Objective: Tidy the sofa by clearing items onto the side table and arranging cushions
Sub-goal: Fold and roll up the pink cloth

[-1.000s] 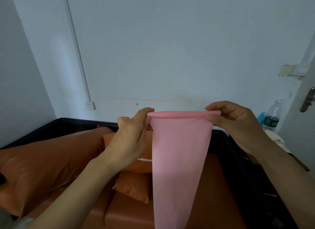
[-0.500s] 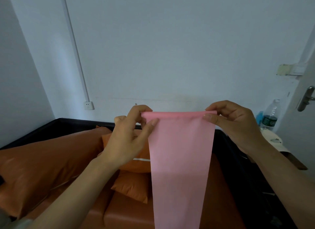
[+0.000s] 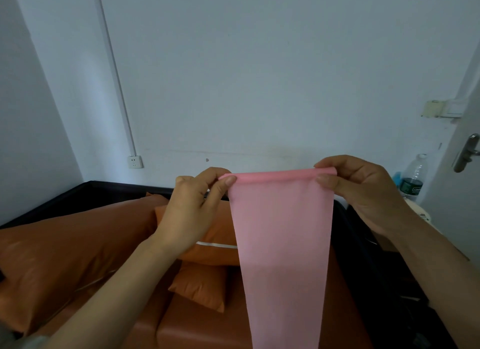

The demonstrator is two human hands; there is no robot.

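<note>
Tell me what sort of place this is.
Probably a small living room or bedsit in a home: an orange sofa with matching cushions against a plain white wall, a wall socket, and a door handle beside a water bottle.

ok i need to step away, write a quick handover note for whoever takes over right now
Left hand pinches the left top corner of the pink cloth; right hand pinches the right top corner. The cloth's top edge is rolled over, and it hangs in front of the orange sofa.
Done: cloth lifted off the sofa.
Left: finish rolling or folding it and set it on the side table by the water bottle. Then arrange the orange cushions piled at the back.
</note>
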